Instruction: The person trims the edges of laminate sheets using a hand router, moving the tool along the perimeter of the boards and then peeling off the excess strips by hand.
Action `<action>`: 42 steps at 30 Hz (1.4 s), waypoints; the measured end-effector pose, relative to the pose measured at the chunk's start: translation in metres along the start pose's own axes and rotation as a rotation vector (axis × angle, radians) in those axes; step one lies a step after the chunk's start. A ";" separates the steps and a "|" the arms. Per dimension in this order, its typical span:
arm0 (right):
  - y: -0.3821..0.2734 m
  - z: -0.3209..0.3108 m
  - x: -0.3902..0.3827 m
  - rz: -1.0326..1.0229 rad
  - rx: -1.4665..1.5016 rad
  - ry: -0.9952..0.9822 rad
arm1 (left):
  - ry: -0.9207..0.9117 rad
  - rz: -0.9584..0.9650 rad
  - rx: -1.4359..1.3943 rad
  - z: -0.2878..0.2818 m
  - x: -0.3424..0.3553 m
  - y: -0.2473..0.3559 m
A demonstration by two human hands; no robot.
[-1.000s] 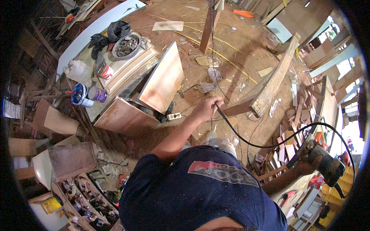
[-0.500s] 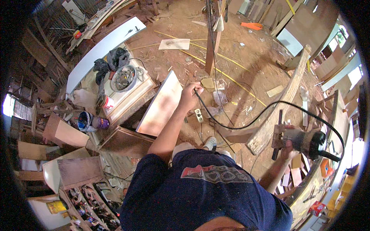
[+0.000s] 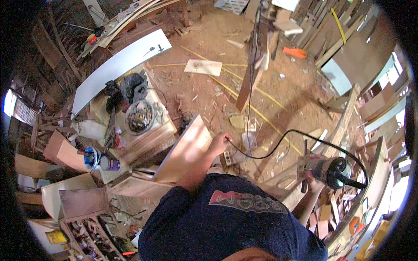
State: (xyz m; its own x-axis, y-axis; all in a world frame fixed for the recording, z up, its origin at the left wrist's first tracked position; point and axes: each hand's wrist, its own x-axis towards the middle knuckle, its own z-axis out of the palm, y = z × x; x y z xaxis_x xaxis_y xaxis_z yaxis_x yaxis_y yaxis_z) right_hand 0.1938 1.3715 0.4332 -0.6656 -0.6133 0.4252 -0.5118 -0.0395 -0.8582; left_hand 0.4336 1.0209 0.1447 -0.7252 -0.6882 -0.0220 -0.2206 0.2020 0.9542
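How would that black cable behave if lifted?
The black cable looks springy rather than limp: it holds a broad arch between the left hand and the power tool. Being slender, it is probably light; pulling hard might tug the tool it joins.

Below the fingers of the left hand [image 3: 218, 145], the dark blue shirt [image 3: 230, 224] bears a printed block [image 3: 248, 202], red at one end and grey along the rest, with large pale lettering. Well to the left of those same fingers, and somewhat lower, a purple can [image 3: 109, 164] shows pale marks on its side, too small to read.
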 end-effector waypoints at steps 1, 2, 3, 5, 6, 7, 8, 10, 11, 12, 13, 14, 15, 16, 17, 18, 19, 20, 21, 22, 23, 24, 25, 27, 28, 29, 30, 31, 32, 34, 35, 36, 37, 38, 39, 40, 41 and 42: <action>0.001 0.007 0.017 -0.041 -0.054 -0.045 | 0.074 0.005 -0.003 -0.007 0.009 -0.005; 0.000 0.015 0.035 -0.082 -0.108 -0.090 | 0.149 0.009 -0.006 -0.017 0.023 -0.011; -0.002 0.026 0.049 -0.082 -0.112 -0.091 | 0.093 -0.027 0.038 -0.033 0.038 -0.011; -0.007 0.055 0.076 0.007 -0.054 -0.161 | 0.107 -0.066 0.091 -0.051 0.063 -0.007; -0.009 0.074 0.088 0.007 -0.058 -0.165 | 0.127 -0.110 0.146 -0.056 0.072 -0.009; -0.010 0.097 0.100 0.012 0.064 -0.195 | 0.130 -0.126 0.179 -0.064 0.084 -0.017; -0.007 0.113 0.112 0.017 0.184 -0.223 | 0.134 -0.128 0.174 -0.065 0.094 -0.023; 0.010 0.129 0.138 -0.048 0.055 -0.325 | 0.164 -0.268 -0.048 -0.069 0.115 -0.030; -0.004 0.159 0.157 -0.025 0.096 -0.415 | 0.202 -0.253 0.009 -0.081 0.121 -0.066; -0.009 0.176 0.172 0.010 0.108 -0.491 | 0.217 -0.257 0.008 -0.084 0.129 -0.083; 0.023 0.192 0.178 -0.117 -0.135 -0.539 | 0.291 -0.234 -0.076 -0.085 0.137 -0.089; 0.049 0.197 0.182 -0.123 -0.131 -0.547 | 0.369 -0.211 -0.160 -0.085 0.146 -0.096; 0.042 0.225 0.197 -0.019 0.072 -0.575 | 0.475 -0.249 -0.159 -0.087 0.153 -0.100; 0.039 0.242 0.214 0.084 0.269 -0.581 | 0.476 -0.247 -0.156 -0.092 0.167 -0.096; 0.056 0.254 0.234 -0.028 0.178 -0.701 | 0.518 -0.272 -0.163 -0.100 0.179 -0.093; 0.065 0.268 0.250 -0.026 0.183 -0.704 | 0.559 -0.303 -0.167 -0.109 0.188 -0.090; 0.070 0.287 0.263 0.029 0.182 -0.774 | 0.419 -0.421 -0.192 -0.129 0.200 -0.093; 0.073 0.306 0.277 0.085 0.180 -0.846 | 0.431 -0.426 -0.190 -0.141 0.206 -0.095; 0.063 0.328 0.298 0.181 0.134 -0.943 | 0.541 -0.419 -0.172 -0.154 0.214 -0.102; 0.062 0.343 0.318 0.178 0.122 -0.980 | 0.640 -0.398 -0.162 -0.163 0.229 -0.104; 0.062 0.358 0.337 0.179 0.112 -1.015 | 0.659 -0.388 -0.167 -0.176 0.242 -0.108; 0.064 0.374 0.356 0.178 0.101 -1.049 | 0.675 -0.449 -0.156 -0.190 0.257 -0.110; 0.072 0.392 0.373 -0.112 0.260 -0.994 | 0.698 -0.506 -0.136 -0.207 0.276 -0.106; 0.076 0.410 0.397 -0.206 0.502 -1.029 | 0.758 -0.392 -0.164 -0.227 0.311 -0.098; 0.081 0.420 0.409 -0.224 0.525 -1.040 | 0.782 -0.296 -0.189 -0.238 0.324 -0.093; 0.087 0.432 0.420 -0.068 0.595 -1.009 | 0.823 -0.205 -0.186 -0.252 0.343 -0.088; 0.091 0.438 0.431 0.040 0.612 -1.008 | 0.865 -0.123 -0.194 -0.262 0.360 -0.073; 0.094 0.442 0.442 0.150 0.623 -0.995 | 0.892 -0.043 -0.210 -0.268 0.381 -0.054; 0.100 0.441 0.454 0.166 0.609 -1.011 | 0.908 0.008 -0.235 -0.273 0.402 -0.031; 0.112 0.443 0.479 0.220 0.393 -0.974 | 0.916 0.019 -0.272 -0.283 0.439 0.019; 0.122 0.444 0.488 0.274 0.414 -0.979 | 0.906 -0.012 -0.287 -0.283 0.455 0.043; 0.126 0.446 0.495 0.273 0.416 -0.989 | 0.906 -0.042 -0.295 -0.286 0.466 0.068; 0.129 0.449 0.502 0.286 0.402 -0.940 | 0.884 -0.103 -0.317 -0.288 0.476 0.076; 0.134 0.451 0.508 0.301 0.385 -0.886 | 0.882 -0.106 -0.321 -0.289 0.492 0.050; 0.136 0.456 0.508 0.227 0.452 -0.940 | 0.889 -0.043 -0.258 -0.299 0.493 0.008; 0.136 0.460 0.514 0.219 0.460 -0.955 | 0.876 0.023 -0.201 -0.304 0.499 -0.026; 0.139 0.465 0.522 0.277 0.474 -0.999 | 0.872 0.022 -0.201 -0.301 0.509 -0.047; 0.144 0.470 0.527 0.346 0.494 -0.981 | 0.835 -0.083 -0.219 -0.291 0.519 -0.065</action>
State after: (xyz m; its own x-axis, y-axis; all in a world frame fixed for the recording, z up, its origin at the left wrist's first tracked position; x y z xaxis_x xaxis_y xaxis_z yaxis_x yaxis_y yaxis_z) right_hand 0.0248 0.6716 0.3991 0.0913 -0.9929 -0.0759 0.0283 0.0788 -0.9965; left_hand 0.2612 0.4474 0.1581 0.0228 -0.9985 0.0506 -0.0592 0.0491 0.9970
